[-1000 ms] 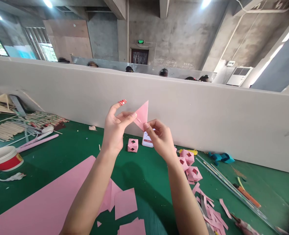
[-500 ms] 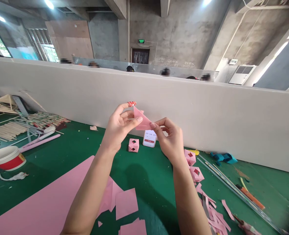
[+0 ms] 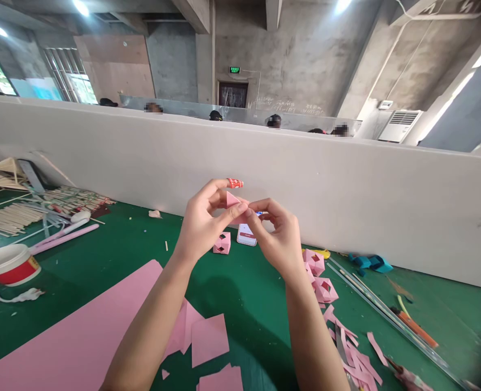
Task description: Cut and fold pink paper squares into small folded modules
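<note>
Our left hand (image 3: pixel 200 224) and right hand (image 3: pixel 280 239) pinch the paper (image 3: pixel 231 199), fingertips nearly closed, above the tabletop (image 3: pixel 137 236). We seem mid-fold; the next press calls for aligned edges.

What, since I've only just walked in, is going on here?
A person's left hand and right hand pinch a folded piece of pink paper between them, above a green table. One pink paper box sits beside a phone; pink sheets and pink strips lie nearer the person.
</note>
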### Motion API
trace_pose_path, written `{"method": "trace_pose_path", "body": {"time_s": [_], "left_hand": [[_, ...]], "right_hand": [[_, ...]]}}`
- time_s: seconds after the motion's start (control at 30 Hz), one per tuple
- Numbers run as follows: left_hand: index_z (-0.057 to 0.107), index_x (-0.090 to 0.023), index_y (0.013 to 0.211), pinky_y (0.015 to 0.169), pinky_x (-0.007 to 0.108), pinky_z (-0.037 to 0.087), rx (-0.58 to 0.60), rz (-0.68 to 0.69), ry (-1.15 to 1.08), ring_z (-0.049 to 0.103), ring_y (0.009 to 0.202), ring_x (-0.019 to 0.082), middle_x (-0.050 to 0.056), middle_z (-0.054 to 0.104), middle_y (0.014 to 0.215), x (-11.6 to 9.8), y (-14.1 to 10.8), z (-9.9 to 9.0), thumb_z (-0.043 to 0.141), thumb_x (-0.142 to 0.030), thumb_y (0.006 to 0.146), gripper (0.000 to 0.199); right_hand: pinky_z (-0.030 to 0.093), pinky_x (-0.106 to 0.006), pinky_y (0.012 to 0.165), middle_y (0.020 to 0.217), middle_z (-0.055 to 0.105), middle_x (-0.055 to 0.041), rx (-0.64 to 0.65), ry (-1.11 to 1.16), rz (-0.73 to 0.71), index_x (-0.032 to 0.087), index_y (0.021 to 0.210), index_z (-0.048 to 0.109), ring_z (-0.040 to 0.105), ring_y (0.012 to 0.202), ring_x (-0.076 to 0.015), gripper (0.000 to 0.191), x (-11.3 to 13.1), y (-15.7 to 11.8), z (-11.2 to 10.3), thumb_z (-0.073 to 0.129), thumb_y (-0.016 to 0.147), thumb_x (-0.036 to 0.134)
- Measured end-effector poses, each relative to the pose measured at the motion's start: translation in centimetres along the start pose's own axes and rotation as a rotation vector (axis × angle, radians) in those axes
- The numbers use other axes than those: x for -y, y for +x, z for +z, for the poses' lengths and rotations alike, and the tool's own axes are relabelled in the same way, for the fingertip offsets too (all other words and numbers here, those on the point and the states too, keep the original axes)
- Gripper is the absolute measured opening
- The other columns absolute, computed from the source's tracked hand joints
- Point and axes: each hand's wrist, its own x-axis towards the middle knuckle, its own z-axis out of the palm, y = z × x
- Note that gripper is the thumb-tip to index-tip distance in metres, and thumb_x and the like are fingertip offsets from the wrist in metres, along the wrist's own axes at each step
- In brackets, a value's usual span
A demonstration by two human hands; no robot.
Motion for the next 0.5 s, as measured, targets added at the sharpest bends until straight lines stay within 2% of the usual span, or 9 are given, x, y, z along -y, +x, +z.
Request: {"method": "trace_pose_path", "body": {"time_s": [0.17,0.33,0.5], "left_hand": [[0.065,-0.023,0.111,0.075,0.036,0.063,-0.04,0.075,0.077,0.074,0.083,0.022,0.005,0.075,0.089,-0.2,-0.3,0.2,0.079,-0.039,0.08,0.037],[0.067,-0.025,0.104,0.092,0.042,0.06,-0.184,0.284,0.272,0.074,0.088,0.022,0.002,0.076,0.093,-1.3,-1.5,0.5,0.079,-0.03,0.081,0.026],[0.068,-0.026,0.102,0.084,0.04,0.063,-0.294,0.305,0.236,0.075,0.084,0.022,0.0,0.075,0.09,-2.9,-2.5,-0.1,0.081,-0.029,0.079,0.027]], "right_hand": [[0.05,-0.03,0.071,0.078,0.074,0.0002,-0.035,-0.005,0.02,0.022,0.078,0.068,0.063,0.072,-0.0153,0.011,-0.2,0.1,0.2,0.063,0.087,0.027],[0.052,-0.032,0.074,0.076,0.072,0.0,-0.089,0.044,0.021,0.022,0.073,0.067,0.064,0.074,-0.0162,0.011,-0.7,0.4,-0.2,0.065,0.083,0.027],[0.053,-0.032,0.071,0.074,0.069,-0.0001,-0.259,0.014,0.052,0.023,0.071,0.065,0.064,0.075,-0.0171,0.01,-1.5,0.9,-1.1,0.066,0.081,0.027]]}}
